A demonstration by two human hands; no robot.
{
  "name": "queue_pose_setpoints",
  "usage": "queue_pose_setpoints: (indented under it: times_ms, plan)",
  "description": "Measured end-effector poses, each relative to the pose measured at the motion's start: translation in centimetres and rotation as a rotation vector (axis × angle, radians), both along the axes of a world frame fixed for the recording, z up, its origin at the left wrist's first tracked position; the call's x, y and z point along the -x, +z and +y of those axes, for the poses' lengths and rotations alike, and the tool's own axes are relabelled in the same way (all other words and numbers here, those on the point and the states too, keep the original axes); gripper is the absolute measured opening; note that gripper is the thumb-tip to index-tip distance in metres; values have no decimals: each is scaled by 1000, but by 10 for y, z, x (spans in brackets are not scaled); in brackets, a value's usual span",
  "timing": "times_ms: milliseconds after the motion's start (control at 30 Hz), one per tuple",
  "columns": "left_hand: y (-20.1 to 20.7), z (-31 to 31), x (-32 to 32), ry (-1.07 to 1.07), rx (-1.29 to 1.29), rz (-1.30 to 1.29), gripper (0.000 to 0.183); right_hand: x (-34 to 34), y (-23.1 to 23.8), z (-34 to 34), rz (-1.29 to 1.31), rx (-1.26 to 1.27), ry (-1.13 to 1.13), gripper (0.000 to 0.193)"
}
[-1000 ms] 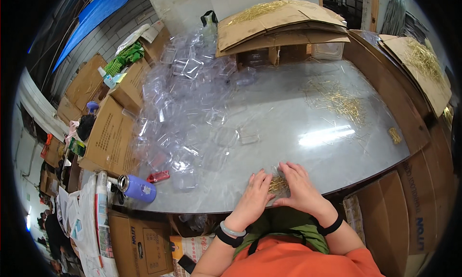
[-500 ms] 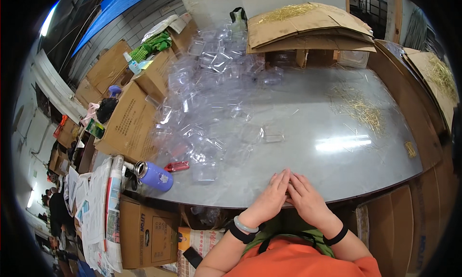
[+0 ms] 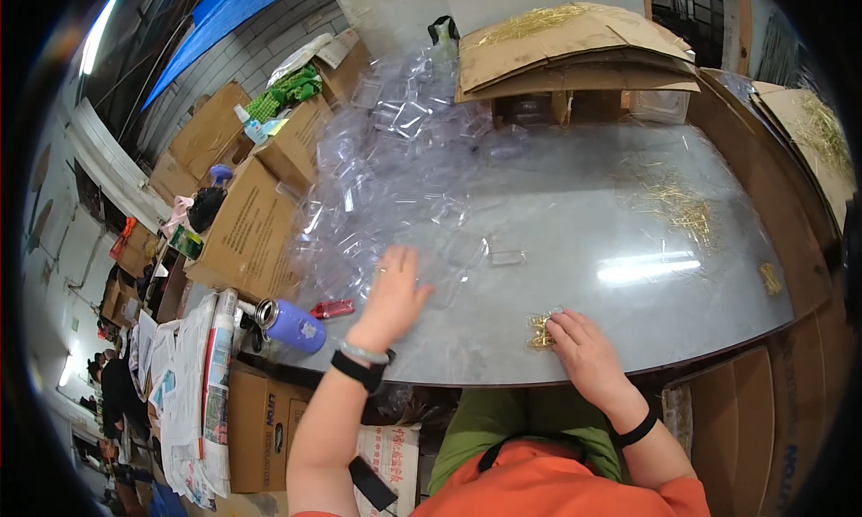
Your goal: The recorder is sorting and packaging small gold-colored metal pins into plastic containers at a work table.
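Note:
My left hand (image 3: 393, 294) is stretched over the near edge of a heap of clear plastic boxes (image 3: 409, 113). Its fingers are extended and the thumb stands apart; nothing shows in it. Near the table's front edge, my right hand (image 3: 584, 351) has its fingers closed on a small bundle of thin golden strips (image 3: 540, 332). Clear plastic seems to show around that bundle, but it is too small to be sure. One clear plastic box (image 3: 507, 258) lies apart from the heap, farther out on the grey table (image 3: 557, 212).
Loose golden strips (image 3: 682, 212) are scattered at the right, with a small bundle (image 3: 769, 279) by the right edge. A purple bottle (image 3: 294, 327) and a red tool (image 3: 333, 309) lie at the left front. Cardboard boxes (image 3: 247, 230) border the left; flattened cardboard (image 3: 575, 55) covers the back.
My hands were together at the table's front edge and have parted. The left has swung out left to the plastic boxes; the right stays near the edge, the golden bundle now visible at its fingers.

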State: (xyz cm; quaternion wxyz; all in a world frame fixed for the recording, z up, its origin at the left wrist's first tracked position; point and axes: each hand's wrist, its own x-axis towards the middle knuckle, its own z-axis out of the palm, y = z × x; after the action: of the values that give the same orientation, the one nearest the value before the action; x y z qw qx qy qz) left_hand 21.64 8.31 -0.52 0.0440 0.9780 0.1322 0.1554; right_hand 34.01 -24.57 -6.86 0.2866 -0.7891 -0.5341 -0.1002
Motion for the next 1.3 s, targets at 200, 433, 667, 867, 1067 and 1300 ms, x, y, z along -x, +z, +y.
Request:
queue_pose_setpoints:
  times_ms: [200,433,667,867,1067,1300]
  plan:
    - [-28,49,-6,80,-89,212,66,2,-1,3,45,-58,32,38]
    - [0,20,-1,31,123,-134,63,3,4,-5,91,-8,25,40]
    - [-8,-80,53,-51,1842,-381,48,1,3,-1,7,6,33,41]
    - [-33,-128,80,115,2174,-216,51,4,6,2,59,16,27,39]
    - [-58,-152,99,-54,2289,99,46,4,6,4,57,0,36,41]
    - [-81,-161,89,191,2182,334,36,7,9,6,102,-22,30,38]
